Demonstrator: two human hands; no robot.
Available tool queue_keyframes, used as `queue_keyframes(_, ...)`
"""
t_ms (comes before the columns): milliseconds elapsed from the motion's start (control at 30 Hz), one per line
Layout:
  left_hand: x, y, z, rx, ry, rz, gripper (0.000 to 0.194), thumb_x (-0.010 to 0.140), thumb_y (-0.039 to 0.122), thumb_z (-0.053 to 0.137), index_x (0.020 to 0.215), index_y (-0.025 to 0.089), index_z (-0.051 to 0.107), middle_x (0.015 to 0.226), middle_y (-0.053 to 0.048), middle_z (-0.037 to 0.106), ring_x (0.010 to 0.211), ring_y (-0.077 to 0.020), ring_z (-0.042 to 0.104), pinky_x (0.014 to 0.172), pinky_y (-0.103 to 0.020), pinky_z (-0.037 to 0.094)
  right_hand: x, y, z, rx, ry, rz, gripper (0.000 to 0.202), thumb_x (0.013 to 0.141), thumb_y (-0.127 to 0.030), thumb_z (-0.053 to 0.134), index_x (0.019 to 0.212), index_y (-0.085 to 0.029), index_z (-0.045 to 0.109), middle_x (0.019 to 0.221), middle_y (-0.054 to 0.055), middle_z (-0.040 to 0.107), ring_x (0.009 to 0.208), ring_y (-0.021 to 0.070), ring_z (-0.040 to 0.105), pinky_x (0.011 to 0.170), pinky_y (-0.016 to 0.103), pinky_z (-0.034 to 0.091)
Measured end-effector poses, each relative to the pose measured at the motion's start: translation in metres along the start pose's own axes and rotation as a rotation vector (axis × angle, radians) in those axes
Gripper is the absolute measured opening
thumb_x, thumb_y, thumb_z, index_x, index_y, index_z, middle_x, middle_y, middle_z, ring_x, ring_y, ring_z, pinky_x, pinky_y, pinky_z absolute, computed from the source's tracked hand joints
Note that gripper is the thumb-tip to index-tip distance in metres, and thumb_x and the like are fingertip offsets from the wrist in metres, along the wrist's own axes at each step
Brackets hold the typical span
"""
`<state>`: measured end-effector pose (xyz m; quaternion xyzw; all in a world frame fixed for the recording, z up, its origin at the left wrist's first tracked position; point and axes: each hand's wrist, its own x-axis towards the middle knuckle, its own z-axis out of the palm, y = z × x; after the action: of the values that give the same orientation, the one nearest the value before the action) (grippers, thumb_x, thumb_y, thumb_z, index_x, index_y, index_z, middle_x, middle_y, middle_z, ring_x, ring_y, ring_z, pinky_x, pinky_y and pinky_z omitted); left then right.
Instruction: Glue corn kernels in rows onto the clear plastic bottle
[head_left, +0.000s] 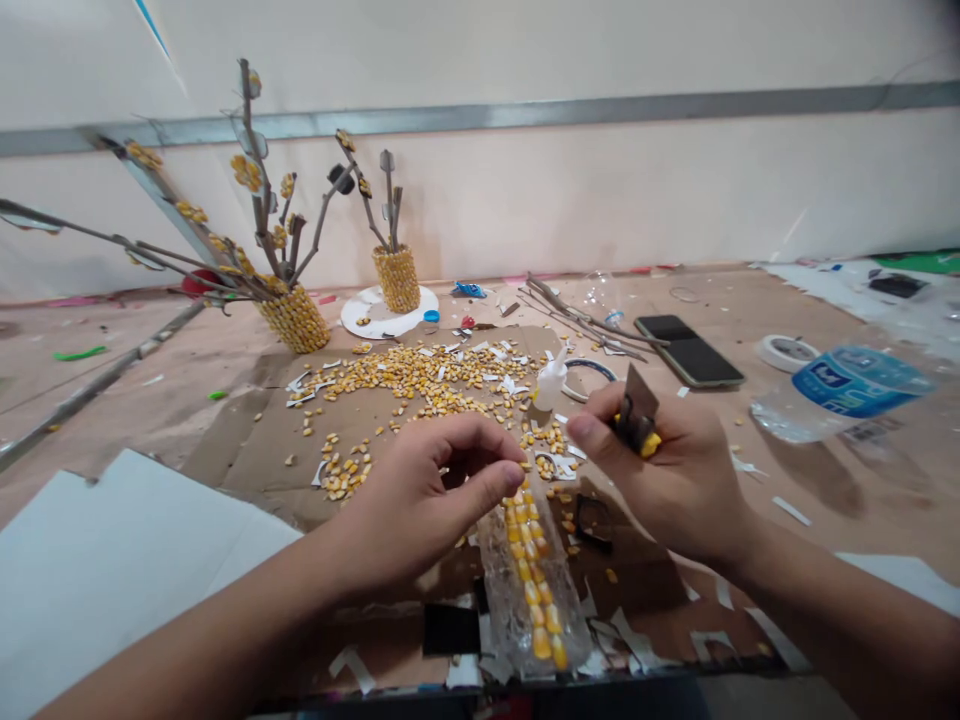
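My left hand [431, 490] pinches the top end of a clear plastic strip [534, 590] that carries rows of yellow corn kernels glued along it. My right hand [667, 470] is closed around a yellow-handled utility knife [637, 415], its grey blade pointing up, just right of the strip's top. A heap of loose corn kernels [420, 380] lies on the cardboard [247, 440] beyond both hands. A small white glue bottle [553, 380] stands just past my right hand.
Two kernel-covered pots with twig branches stand at the back: one [294, 318] on the left, one [397, 278] on a white disc. Loose twigs [577, 315], a black phone [688, 350], a tape roll [785, 351] and a plastic water bottle [844, 390] lie right. White sheet [97, 560] at left front.
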<state>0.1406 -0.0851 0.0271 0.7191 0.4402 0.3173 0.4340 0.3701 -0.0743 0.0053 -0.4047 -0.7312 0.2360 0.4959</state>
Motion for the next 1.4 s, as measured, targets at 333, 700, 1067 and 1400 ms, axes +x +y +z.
queue_keyframes(333,0.002,0.004,0.0,-0.233,-0.171,-0.083,0.014,0.099,0.028,0.067,0.091,0.017,0.07,0.083,0.0,0.07,0.078,-0.0142,0.061,0.072,-0.025,0.047,-0.005,-0.001,0.0,0.181,-0.267,-0.283,0.036,0.086,-0.002,0.065,0.11,-0.025,0.079,0.097,0.006,0.078,0.08,0.0172,0.076,0.071,0.027,0.061)
queue_keyframes(700,-0.002,0.003,-0.02,0.14,-0.111,0.077,0.025,0.097,0.033,0.071,0.119,0.02,0.069,0.111,-0.006,0.073,0.104,-0.0218,0.066,0.095,-0.034,0.053,0.003,-0.013,-0.018,0.184,-0.542,0.229,0.02,0.097,-0.028,0.069,0.079,-0.02,0.071,0.063,-0.004,0.06,0.054,0.0111,0.051,0.052,0.023,0.042)
queue_keyframes(1067,0.002,-0.007,-0.033,0.34,-0.407,-0.144,0.087,0.074,0.037,0.095,0.151,0.026,0.057,0.15,-0.012,0.065,0.138,-0.0365,0.06,0.121,-0.05,0.045,0.001,-0.019,-0.018,0.141,-0.817,0.381,0.012,0.084,-0.015,0.067,0.076,-0.02,0.074,0.064,-0.003,0.061,0.058,0.0126,0.056,0.051,0.019,0.044)
queue_keyframes(1400,0.003,-0.007,-0.03,0.342,-0.358,-0.165,0.08,0.072,0.04,0.096,0.144,0.028,0.063,0.134,-0.009,0.072,0.123,-0.0344,0.068,0.112,-0.048,0.052,0.0,-0.023,-0.016,0.148,-0.857,0.407,0.015,0.085,-0.013,0.068,0.074,-0.021,0.062,0.062,-0.005,0.054,0.055,0.0116,0.051,0.048,0.019,0.038)
